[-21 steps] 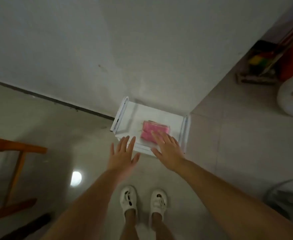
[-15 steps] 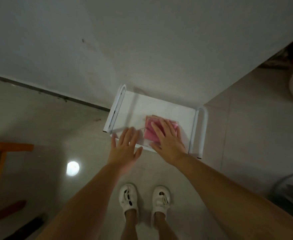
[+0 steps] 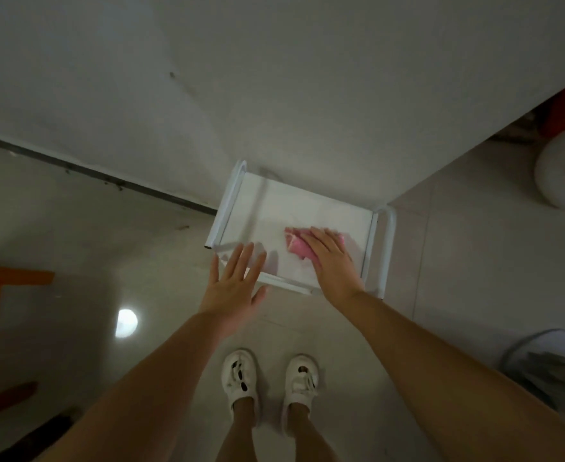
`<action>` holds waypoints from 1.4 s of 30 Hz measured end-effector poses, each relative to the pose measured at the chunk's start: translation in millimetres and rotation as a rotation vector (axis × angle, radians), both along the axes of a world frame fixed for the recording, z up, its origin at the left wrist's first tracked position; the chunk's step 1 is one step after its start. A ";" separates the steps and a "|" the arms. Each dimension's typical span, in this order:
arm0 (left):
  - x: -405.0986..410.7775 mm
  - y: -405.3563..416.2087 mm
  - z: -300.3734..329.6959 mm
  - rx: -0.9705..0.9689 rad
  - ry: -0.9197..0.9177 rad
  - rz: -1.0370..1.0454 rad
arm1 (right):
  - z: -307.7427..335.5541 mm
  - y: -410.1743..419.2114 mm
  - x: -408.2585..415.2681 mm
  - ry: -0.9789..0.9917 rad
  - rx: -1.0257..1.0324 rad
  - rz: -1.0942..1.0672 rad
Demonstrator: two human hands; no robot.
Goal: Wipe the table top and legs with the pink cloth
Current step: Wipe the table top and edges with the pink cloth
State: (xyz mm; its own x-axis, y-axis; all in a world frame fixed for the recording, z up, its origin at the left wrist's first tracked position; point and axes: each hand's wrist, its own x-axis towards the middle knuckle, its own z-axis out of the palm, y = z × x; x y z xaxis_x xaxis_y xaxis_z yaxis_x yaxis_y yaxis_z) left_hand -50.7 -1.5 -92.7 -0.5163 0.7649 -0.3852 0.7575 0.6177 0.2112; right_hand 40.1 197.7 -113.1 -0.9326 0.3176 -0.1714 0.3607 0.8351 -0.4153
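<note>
**Cloth pressed to the table top, wiping about to begin**

A small white rectangular table [image 3: 274, 215] with white tubular legs is seen from above, set on a pale tiled floor [image 3: 458, 261] against a grey wall [image 3: 274, 78]. A crumpled pink cloth [image 3: 296, 246] lies on the near right part of the table top and is covered by the right hand [image 3: 329, 261], whose fingers are laid flat and straight across it; the cloth is pressed rather than pinched. The left hand [image 3: 236, 288] is held open with fingers spread at the table's near edge, holding nothing; whether it touches the edge cannot be told. The step in hand is judged to be the wiping of the top. For the next move, the cloth would need to be swept across the uncovered left and far areas under steady downward pressure, while the light table is steadied. The legs are judged not yet wiped.
</note>
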 end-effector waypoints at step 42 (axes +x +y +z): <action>883.3 -447.8 270.1 -0.204 0.238 1.956 | 242.0 -569.1 531.4 0.266 -0.251 1.903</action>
State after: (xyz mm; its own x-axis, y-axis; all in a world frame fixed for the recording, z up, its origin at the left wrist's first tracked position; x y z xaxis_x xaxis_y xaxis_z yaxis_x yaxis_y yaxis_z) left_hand 832.6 -449.3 177.4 -0.4953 -0.8484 -0.1871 -0.8676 0.4940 0.0569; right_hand 571.5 -371.4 128.9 0.0226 -0.9902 0.1377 -0.8882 -0.0831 -0.4518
